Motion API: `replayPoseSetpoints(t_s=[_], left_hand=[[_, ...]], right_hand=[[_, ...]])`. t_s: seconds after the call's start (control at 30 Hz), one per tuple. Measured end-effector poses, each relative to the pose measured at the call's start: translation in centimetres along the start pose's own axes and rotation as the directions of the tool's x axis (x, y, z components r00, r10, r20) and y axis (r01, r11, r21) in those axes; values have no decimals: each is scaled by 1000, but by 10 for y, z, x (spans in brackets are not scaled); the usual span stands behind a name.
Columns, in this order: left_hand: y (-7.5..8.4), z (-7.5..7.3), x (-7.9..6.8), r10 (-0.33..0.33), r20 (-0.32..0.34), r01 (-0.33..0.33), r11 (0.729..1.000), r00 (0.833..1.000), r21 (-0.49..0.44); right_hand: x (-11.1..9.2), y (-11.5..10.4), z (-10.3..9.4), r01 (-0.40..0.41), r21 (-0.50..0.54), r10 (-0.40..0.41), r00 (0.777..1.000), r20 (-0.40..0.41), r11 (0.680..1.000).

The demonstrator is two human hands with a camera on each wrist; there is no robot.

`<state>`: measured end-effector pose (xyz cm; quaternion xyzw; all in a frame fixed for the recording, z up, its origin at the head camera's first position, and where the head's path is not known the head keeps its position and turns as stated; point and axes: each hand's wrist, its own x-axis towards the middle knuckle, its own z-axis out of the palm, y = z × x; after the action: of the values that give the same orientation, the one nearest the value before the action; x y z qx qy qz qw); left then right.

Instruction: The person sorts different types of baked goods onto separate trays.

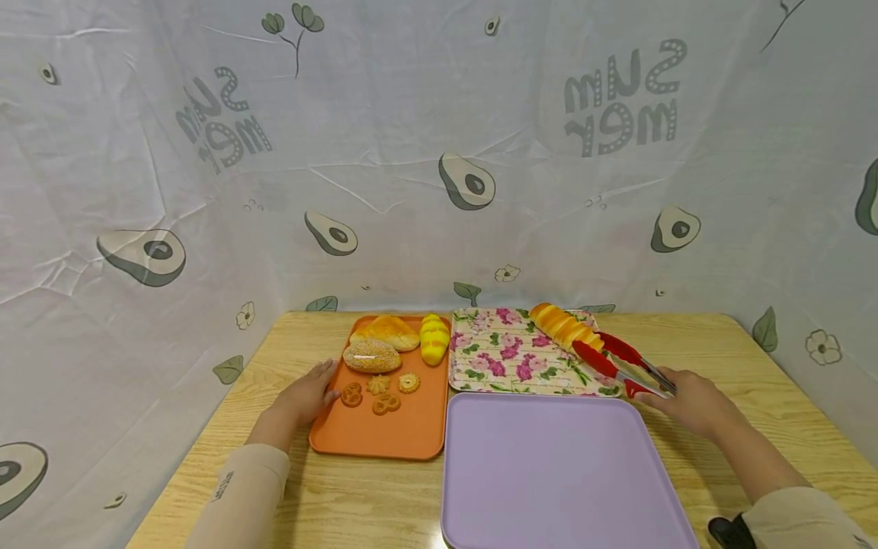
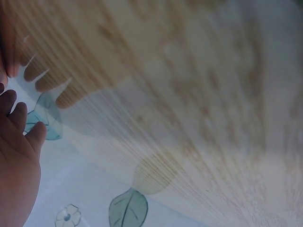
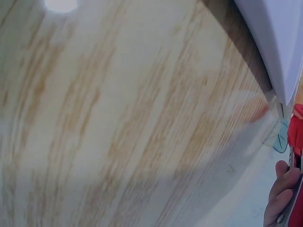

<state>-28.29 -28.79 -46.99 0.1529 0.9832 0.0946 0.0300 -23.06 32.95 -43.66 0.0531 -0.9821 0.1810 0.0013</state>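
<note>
In the head view my right hand [image 1: 694, 402] grips a pair of red-tipped metal tongs [image 1: 620, 366]. The tongs' red ends are on either side of the near end of a long golden bread loaf [image 1: 564, 326], which lies over the right part of a floral tray [image 1: 511, 354]. My left hand [image 1: 302, 396] rests at the left edge of an orange tray [image 1: 384, 438], fingers stretched along its rim. In the right wrist view, fingers [image 3: 281, 196] wrap the tongs' handle. The left wrist view catches my left hand [image 2: 19, 161] with its fingers extended.
The orange tray carries a seeded bun [image 1: 372, 356], a golden bread [image 1: 386, 332], a yellow bread [image 1: 434, 340] and several small cookies and pretzels [image 1: 386, 403]. A lilac tray [image 1: 549, 465] lies at the front on the wooden table [image 1: 357, 503]. A printed curtain [image 1: 398, 137] hangs behind.
</note>
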Motion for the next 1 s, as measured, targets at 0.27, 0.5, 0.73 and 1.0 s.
replayPoseSetpoints(t_s=[0.27, 0.5, 0.73, 1.0], left_hand=[[0, -2, 0, -5, 6, 5, 1000, 1000, 0], [-1, -1, 2, -5, 17, 5, 1000, 1000, 8], [-4, 2, 2, -1, 12, 1, 1000, 1000, 18], [0, 0, 1, -12, 21, 12, 1000, 1000, 12]], right_hand=[[0, -4, -1, 8, -1, -8, 1000, -13, 1000], [7, -18, -8, 32, 8, -32, 999, -39, 999], [15, -41, -11, 70, 17, -69, 996, -64, 997], [35, -72, -9, 76, 44, -74, 996, -43, 996]])
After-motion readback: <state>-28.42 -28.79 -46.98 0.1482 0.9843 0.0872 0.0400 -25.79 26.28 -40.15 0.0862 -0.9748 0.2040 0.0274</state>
